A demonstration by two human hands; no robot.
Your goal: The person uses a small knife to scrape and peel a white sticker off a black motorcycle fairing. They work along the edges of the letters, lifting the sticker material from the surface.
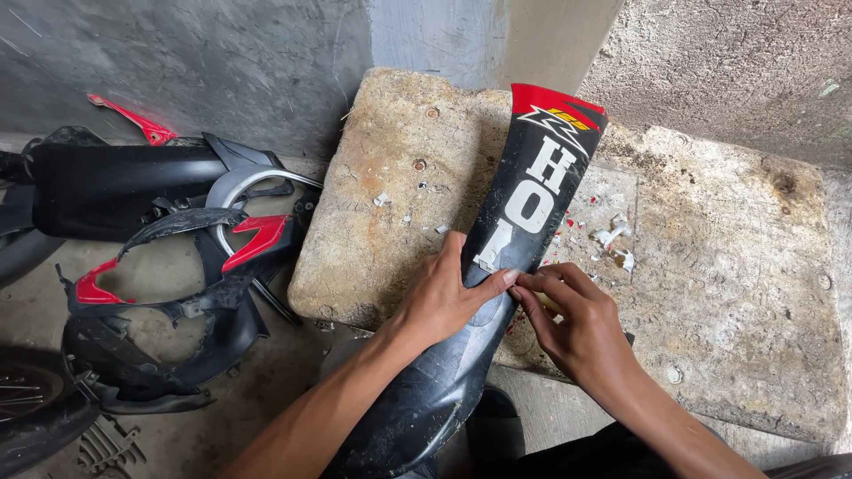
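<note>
A long black motorcycle body panel (497,293) with a red tip and white stickers leans from my lap up onto a worn concrete slab (390,177). My left hand (439,297) grips the panel's left edge, its thumb pressed on the panel's face. My right hand (577,324) pinches at the sticker's edge with its fingertips, right beside the left thumb. A partly peeled white sticker piece (493,253) shows just above the fingers.
Torn white and red sticker scraps (615,241) lie on the slab to the right. A pile of black and red motorcycle fairing parts (169,266) sits on the floor at left. A tyre (35,417) is at bottom left. A grey wall rises behind.
</note>
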